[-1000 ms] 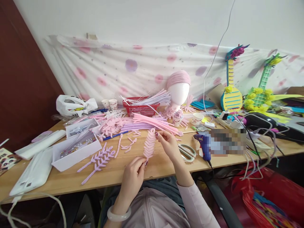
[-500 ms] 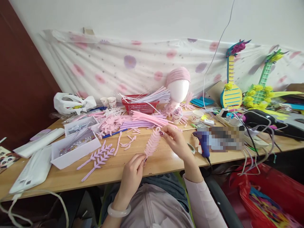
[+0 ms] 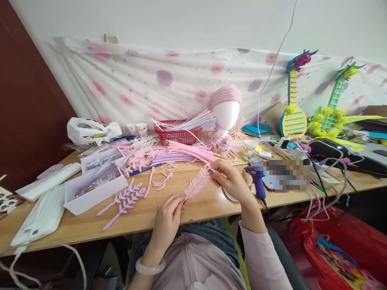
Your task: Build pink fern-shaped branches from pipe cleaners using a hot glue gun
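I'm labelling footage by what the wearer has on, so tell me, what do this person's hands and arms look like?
Both hands are ungloved. The left hand has a smooth, whitish, round bangle at the wrist. The right hand has a pale pinkish-grey sleeve on the forearm, and dark polish on its thumbnail.

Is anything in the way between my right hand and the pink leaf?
Nothing visible: your right hand pinches the leaf at its upper end, and your left hand holds the lower end.

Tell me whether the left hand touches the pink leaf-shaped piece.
Touching: the head view shows the left hand pinching the lower end of the pink leaf-shaped piece.
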Motion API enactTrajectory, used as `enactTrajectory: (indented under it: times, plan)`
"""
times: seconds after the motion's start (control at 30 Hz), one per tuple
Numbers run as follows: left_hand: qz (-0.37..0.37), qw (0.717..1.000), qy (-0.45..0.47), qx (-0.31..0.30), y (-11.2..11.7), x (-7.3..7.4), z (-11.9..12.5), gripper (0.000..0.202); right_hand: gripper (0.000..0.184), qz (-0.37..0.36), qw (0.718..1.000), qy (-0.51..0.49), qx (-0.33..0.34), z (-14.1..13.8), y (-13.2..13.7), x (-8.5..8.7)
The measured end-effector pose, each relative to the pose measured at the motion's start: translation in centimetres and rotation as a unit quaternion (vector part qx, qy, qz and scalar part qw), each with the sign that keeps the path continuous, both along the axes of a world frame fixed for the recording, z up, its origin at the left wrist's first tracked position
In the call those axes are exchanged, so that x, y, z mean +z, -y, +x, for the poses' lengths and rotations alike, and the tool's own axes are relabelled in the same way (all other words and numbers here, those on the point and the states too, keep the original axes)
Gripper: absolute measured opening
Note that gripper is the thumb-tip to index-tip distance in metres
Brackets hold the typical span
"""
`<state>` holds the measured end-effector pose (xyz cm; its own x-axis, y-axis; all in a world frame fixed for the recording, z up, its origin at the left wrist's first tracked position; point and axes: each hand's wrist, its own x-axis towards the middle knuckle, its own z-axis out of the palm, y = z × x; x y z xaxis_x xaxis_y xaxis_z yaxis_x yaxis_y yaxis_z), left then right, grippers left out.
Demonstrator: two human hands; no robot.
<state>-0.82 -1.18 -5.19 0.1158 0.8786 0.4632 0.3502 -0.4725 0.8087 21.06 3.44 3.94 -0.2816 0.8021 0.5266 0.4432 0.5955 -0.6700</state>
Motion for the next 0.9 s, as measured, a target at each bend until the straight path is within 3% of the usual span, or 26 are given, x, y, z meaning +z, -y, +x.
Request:
enactTrajectory:
  times: [0.3,0.6,0.9]
  plan:
    - [-0.017,1.000,0.008,0.000,0.0,0.2,-0.1,0.023,0.021,-0.023,0.999,-0.022,0.005,0.5,-0.1,-0.6]
    - [-0.044,0.998,0.031,-0.018,-0.1,-0.4,-0.3,0.020,0.036,-0.082,0.984,-0.150,-0.045,-0.9,-0.6,-2.9]
    - [-0.030,0.999,0.006,-0.019,-0.1,-0.1,-0.3,0.022,0.025,-0.106,0.970,-0.218,-0.025,-1.7,-0.8,-2.1]
